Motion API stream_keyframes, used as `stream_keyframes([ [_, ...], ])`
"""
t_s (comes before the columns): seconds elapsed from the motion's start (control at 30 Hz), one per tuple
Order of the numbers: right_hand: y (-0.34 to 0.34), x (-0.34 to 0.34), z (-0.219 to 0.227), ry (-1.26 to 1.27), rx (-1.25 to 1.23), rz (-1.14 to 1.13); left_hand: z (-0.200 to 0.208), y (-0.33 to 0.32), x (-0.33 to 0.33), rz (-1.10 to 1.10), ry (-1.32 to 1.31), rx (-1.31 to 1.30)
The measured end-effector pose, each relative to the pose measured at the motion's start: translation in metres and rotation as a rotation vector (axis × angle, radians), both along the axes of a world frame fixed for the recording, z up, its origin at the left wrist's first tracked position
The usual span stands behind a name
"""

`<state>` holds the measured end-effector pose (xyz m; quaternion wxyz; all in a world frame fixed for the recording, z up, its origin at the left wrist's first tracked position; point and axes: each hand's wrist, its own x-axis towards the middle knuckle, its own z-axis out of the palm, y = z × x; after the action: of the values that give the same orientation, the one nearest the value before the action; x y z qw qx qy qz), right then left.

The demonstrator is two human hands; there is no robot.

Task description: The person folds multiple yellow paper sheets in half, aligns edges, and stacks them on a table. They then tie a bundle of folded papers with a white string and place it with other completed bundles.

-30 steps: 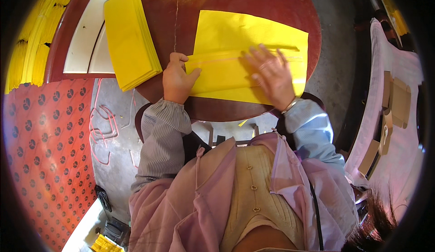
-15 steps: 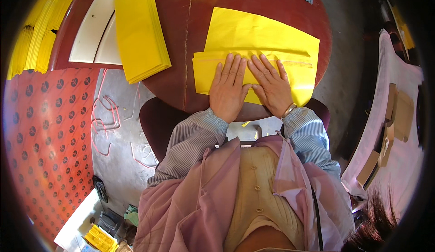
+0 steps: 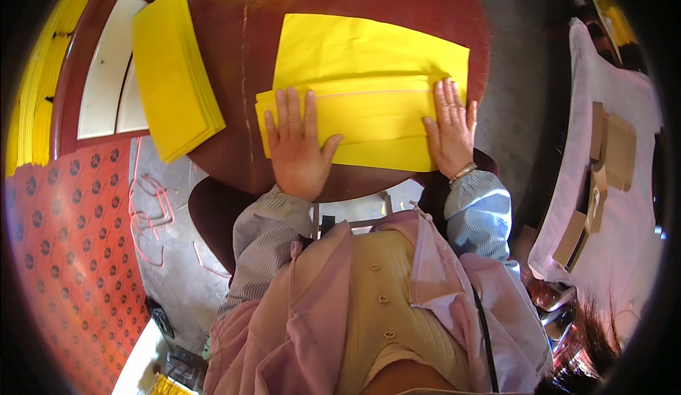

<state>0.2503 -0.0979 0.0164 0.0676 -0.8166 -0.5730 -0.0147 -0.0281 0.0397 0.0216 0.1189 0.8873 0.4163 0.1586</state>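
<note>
The left hand (image 3: 298,152) is resting with fingers spread, the right hand (image 3: 452,136) with fingers slightly parted. A folded yellow sheet (image 3: 376,114) is lying beneath the fingers on the desk (image 3: 223,36); a yellow stack (image 3: 170,75) is sitting left of them.

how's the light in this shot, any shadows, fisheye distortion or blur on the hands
Head view: bright light on the right sleeve, a soft shadow on the yellow sheet just beyond the right hand; head view: fisheye framing, black corners; head view: right hand and left hand show no strong motion blur.
</note>
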Motion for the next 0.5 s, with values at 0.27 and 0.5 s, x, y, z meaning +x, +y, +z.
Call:
stream_keyframes([
  [0.27, 0.016, -0.07, 0.032, 0.16, 0.194, 0.375, 0.007, -0.01, -0.011, -0.133, -0.155, -0.014],
  [0.5, 0.006, -0.064, 0.032, 0.261, 0.371, 0.246, 0.009, -0.017, -0.026, -0.124, -0.369, -0.043],
])
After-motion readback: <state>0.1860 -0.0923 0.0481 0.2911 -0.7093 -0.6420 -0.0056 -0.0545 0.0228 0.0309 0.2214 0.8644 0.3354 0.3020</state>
